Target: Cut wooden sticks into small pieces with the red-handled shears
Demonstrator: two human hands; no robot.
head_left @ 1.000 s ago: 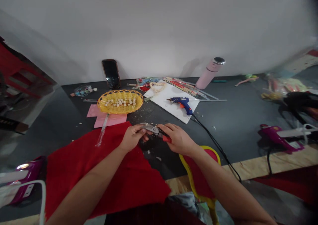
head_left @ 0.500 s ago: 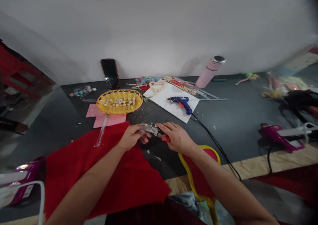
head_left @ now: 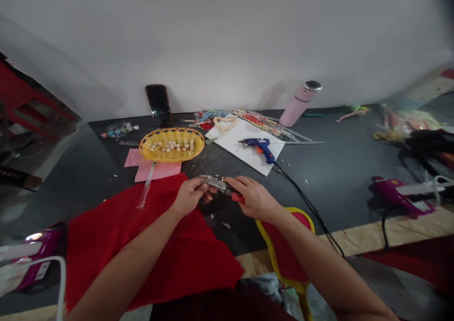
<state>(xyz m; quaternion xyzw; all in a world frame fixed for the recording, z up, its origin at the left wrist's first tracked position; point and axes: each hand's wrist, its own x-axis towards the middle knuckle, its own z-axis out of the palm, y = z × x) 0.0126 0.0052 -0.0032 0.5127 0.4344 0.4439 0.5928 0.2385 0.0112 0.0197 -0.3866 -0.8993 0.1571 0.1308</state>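
Note:
My right hand is wrapped round the red handles of a pair of metal cutters, whose grey jaws point left. My left hand pinches something small at the jaws; I cannot make out what it is. Both hands hover over the dark table, at the right edge of a red cloth. Small pale crumbs lie on the table below the hands.
A yellow basket of small pale pieces sits on pink paper beyond the hands. A blue glue gun lies on a white sheet, its cord running right. A phone leans on the wall. A pink bottle stands further right. Purple glue guns lie at both sides.

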